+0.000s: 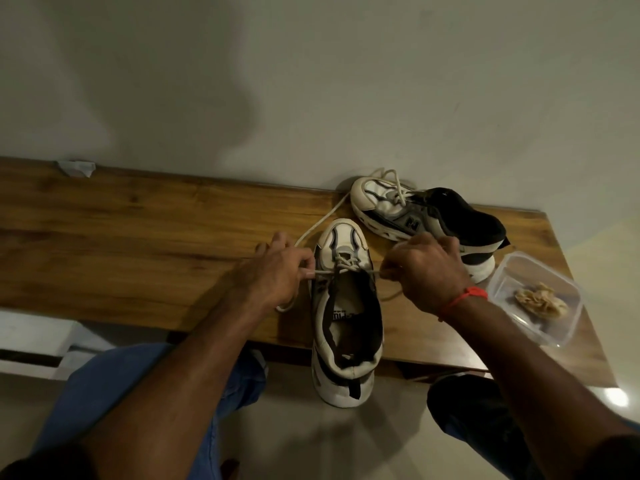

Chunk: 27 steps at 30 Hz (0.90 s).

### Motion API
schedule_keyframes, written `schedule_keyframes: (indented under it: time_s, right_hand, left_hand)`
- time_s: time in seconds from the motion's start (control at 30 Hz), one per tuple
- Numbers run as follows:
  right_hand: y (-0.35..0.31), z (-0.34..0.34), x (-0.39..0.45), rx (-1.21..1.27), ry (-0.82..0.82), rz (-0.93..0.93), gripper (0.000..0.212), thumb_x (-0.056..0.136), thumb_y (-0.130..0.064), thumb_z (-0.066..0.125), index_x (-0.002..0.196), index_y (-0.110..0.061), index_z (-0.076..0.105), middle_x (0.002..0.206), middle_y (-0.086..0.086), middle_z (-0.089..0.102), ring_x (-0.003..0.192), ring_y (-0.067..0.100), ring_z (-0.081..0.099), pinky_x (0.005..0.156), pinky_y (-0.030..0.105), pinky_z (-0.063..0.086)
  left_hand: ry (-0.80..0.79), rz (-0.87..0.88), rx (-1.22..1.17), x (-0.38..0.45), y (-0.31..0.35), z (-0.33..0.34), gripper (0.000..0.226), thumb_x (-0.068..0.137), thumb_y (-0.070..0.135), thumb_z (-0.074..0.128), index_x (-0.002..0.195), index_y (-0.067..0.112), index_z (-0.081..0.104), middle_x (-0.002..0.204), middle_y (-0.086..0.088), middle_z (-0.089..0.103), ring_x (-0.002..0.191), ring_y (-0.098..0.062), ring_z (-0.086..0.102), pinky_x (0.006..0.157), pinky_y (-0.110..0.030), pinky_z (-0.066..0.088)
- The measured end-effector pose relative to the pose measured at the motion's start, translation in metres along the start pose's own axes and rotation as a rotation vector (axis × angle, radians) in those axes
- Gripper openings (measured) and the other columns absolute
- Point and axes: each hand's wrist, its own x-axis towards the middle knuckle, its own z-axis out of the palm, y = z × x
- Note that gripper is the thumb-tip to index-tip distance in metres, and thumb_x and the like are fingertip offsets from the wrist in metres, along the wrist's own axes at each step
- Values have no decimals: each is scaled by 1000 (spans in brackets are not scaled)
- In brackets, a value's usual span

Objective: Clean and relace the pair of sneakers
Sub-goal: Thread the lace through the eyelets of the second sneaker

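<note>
A white sneaker (346, 306) sits on the desk (138, 237), toe toward the wall, heel hanging over the near edge. The left hand (277, 271) pinches one end of its lace (346, 268), the right hand (426, 268) pinches the other, the lace drawn taut across the lowest eyelets. The second sneaker (426, 220) lies behind, beside a tub (536, 299) holding a crumpled rag (540, 301).

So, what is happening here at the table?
A person is lacing the near sneaker, which stands on the table with its heel past the edge. The left hand and right hand each pinch an end of the lace, low rows done. The other sneaker lies behind, beside a container.
</note>
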Motion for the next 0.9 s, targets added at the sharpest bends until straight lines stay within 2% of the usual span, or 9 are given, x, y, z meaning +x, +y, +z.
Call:
schedule_keyframes:
  time_s: [0.07,0.17,0.27,0.33,0.43,0.6,0.73,0.8,0.9]
  right_hand:
    - [1,4,1,8,-46,2,15,98,-39,54,111,-37,59,119,-12,60,126,17,43,108,49,28]
    - [5,8,2,250,-93,-36,13,100,-36,50,108,-33,60,100,-10,64,104,12,58,102,45,40]
    - [1,1,2,737,-111,12,14,99,-24,56,112,-22,61,86,-2,69,76,12,66,73,33,57]
    - [-5,-5,4,1086,-120,107,13,98,-18,59,109,-15,63,81,4,69,66,17,64,61,30,53]
    - [-16,-18,7,1551,-178,216,24,96,-27,64,106,-5,68,77,7,63,66,21,56,63,34,49]
    - [-26,-77,-6,2104,-87,154,32,93,-3,44,119,2,62,102,19,66,89,32,65,83,42,56]
    - [-36,-133,-18,2065,179,69,41,90,17,39,124,2,59,111,19,71,98,35,70,89,46,57]
    - [-45,-163,-27,1925,302,37,31,95,7,51,124,0,60,114,17,72,100,35,70,90,45,57]
    - [-58,-198,-34,1679,452,81,22,98,-16,60,114,-3,67,97,12,76,79,30,68,71,36,55]
  left_hand:
    - [-5,-28,-17,-1,0,0,6,98,42,59,95,37,61,116,6,46,104,-14,50,86,-40,51]
    - [-164,-90,-332,1,-2,-4,7,101,32,58,99,28,63,100,1,67,91,-18,65,75,-40,56]
    - [-215,-182,-680,-1,3,-7,9,102,24,57,107,24,64,102,0,74,89,-19,65,65,-33,50]
    - [-126,-195,-1028,0,15,-8,14,101,19,58,113,20,65,105,-1,76,98,-23,69,75,-36,54]
    - [102,-97,-1497,-3,37,-11,18,103,13,54,119,12,62,116,-7,74,107,-25,71,89,-37,58]
    - [437,136,-1523,-20,64,-42,18,105,4,47,112,12,61,106,-7,74,90,-22,72,79,-31,60]
    - [545,243,-1410,-44,93,-94,22,106,5,45,109,15,65,107,-6,73,85,-17,73,77,-28,59]
    - [595,306,-1373,-59,109,-121,22,106,5,46,110,12,66,108,-7,73,85,-16,73,79,-28,60]
    - [651,400,-1358,-80,130,-155,21,105,4,48,107,12,67,107,-8,73,83,-15,73,80,-29,61]
